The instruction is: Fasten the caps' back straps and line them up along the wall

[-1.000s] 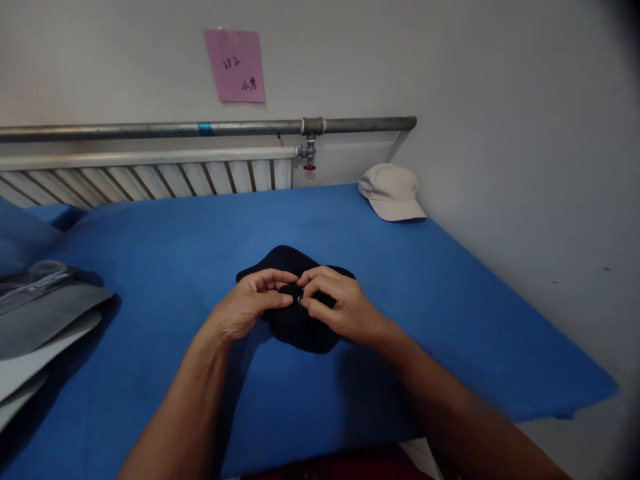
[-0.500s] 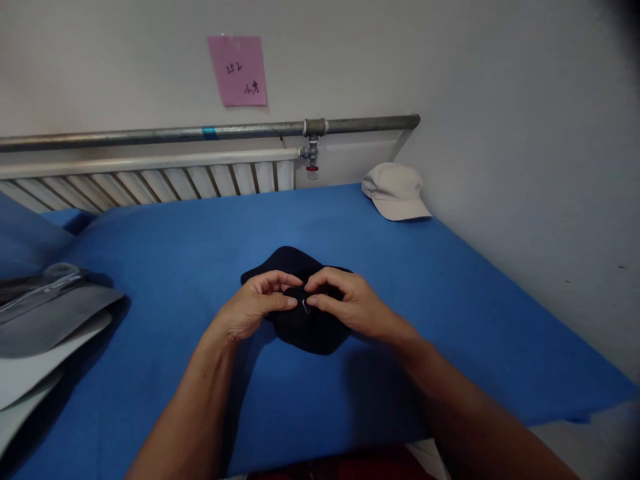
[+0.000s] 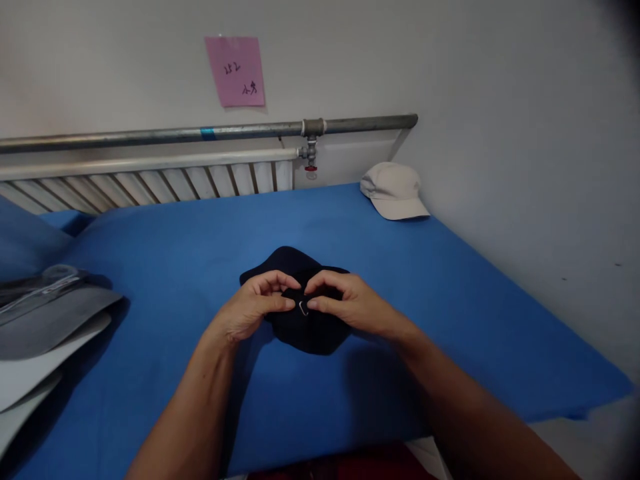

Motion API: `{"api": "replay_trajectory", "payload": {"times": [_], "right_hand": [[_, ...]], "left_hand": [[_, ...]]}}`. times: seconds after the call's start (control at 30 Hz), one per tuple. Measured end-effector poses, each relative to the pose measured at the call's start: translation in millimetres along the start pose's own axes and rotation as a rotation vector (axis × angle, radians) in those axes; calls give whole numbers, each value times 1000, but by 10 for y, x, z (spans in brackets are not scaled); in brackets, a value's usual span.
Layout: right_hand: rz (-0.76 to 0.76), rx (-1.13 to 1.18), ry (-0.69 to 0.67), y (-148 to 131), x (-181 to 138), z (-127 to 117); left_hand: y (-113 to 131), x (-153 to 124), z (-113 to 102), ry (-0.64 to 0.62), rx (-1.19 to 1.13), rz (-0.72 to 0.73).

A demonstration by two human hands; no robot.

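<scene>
- The room closed in on two sides of my fingers: a pale grey wall (image 3: 450,60) ran beyond them and another came down along my right, both plain and matt.
- A bright blue cloth (image 3: 170,253) covered the surface under my hands, smooth and felt-like, spreading well away from my fingers in every direction.
- Beyond my fingers, against the far wall, a long grey metal pipe (image 3: 150,135) ran level, with a band of blue tape and a small red-tipped valve (image 3: 311,172) hanging from its joint; a white ribbed radiator (image 3: 150,183) sat just under it.
- Well to the left of my fingers lay a stack of flat grey and white sheets (image 3: 45,333), stiff-looking with curved edges.
- Far off beyond and to the right of my fingers a beige cap (image 3: 394,191) rested near the corner, soft and rounded.
- Directly beneath my fingers lay the dark navy cap (image 3: 305,330), limp and flattened on the cloth.
- My left hand (image 3: 250,310) and right hand (image 3: 347,303) met over it, fingertips pinched together on its fabric around a small silver metal clip (image 3: 303,307).
- High beyond my fingers a pink paper note (image 3: 235,71) was stuck to the wall, with handwriting I could not read.
</scene>
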State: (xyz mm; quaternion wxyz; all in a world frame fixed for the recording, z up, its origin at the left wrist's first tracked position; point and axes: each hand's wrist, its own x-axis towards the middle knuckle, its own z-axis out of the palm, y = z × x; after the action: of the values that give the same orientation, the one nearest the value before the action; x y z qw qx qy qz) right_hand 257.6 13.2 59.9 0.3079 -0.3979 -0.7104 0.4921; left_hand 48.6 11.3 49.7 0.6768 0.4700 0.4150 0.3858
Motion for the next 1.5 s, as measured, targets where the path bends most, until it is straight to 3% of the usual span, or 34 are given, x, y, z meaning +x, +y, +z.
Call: {"api": "replay_trajectory", "payload": {"times": [0.23,0.43,0.63,0.8,1.07,1.33,1.5], "right_hand": [[-63,-41,38,-18,-36,-105],[-34,-10,-79,-10,-51,-113],[28,1,-111,-63,-79,-145],[-64,-6,2,-65,-96,-172],[-66,181,56,-73,-99,-160],[-131,59,11,-56,-88,-38],[-140,30,-33,-49,-97,-29]], "left_hand": [[1,-17,-52,-56,-12,13],[-32,-11,-94,-96,21,18],[12,-51,-62,-137,238,13],[84,-100,-42,-165,483,98],[119,-149,-57,-153,377,52],[119,-128,132,-267,508,37],[78,-108,126,-326,549,4]]}}
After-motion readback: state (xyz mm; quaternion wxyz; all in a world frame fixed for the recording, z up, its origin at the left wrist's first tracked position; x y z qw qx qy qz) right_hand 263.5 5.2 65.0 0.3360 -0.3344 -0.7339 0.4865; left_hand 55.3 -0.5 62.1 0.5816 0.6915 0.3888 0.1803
